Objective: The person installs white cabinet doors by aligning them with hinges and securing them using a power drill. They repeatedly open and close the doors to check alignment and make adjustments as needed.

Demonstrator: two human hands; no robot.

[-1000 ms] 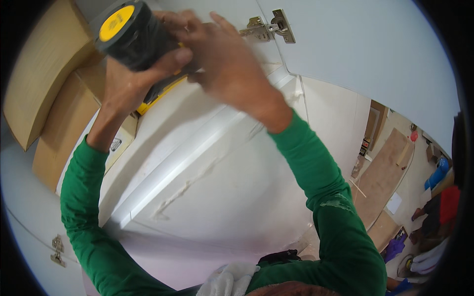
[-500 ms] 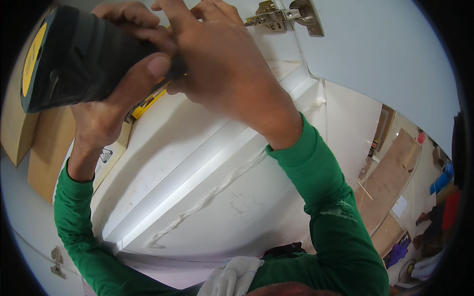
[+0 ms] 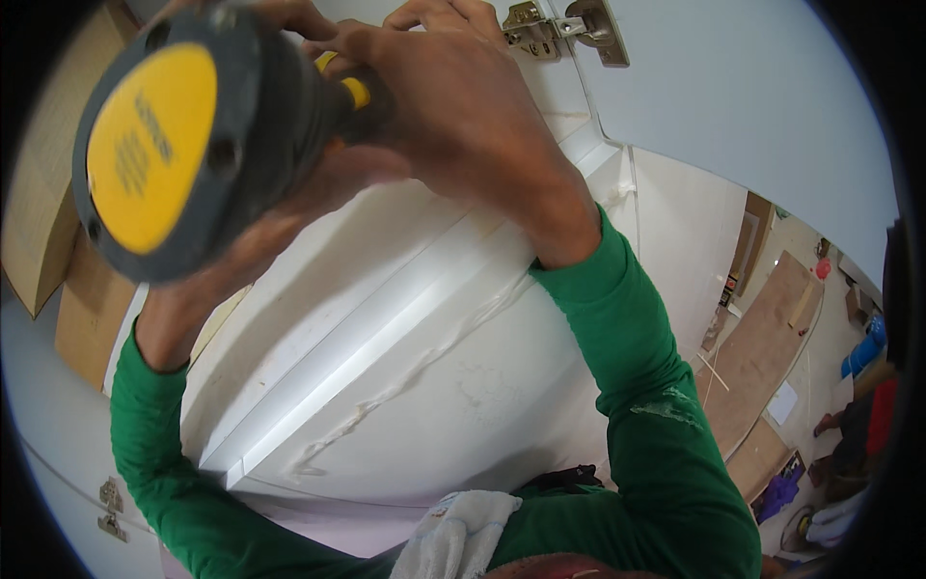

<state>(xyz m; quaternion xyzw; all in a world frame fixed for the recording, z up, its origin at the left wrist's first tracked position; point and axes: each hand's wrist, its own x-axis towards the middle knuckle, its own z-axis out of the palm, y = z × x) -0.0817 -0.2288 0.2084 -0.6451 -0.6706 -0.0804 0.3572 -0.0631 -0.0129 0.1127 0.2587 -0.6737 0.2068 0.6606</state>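
Observation:
A black and yellow power drill (image 3: 154, 145) fills the upper left, its broad yellow-faced end turned towards me. My left hand (image 3: 280, 222) is closed round it from below, partly hidden behind its bulk. My right hand (image 3: 468, 116) curls over the narrow far part, by a small yellow band, and its fingers bend out past the top edge. What lies beneath the right palm is hidden. Just right of that hand, a metal cabinet hinge (image 3: 532, 31) joins a white door (image 3: 733, 106) to the white cabinet (image 3: 463, 386).
Wooden panels (image 3: 87, 328) stand at the left. A second hinge (image 3: 112, 511) sits at lower left. White cloth (image 3: 458, 536) hangs against me. On the floor at right lie brown boards (image 3: 762, 357) and a blue container (image 3: 865, 347), near another person's red garment (image 3: 880, 415).
The drill has swung so its yellow end faces me, and it has shifted right and slightly down. My left hand has turned with it; my right hand stays near its far end.

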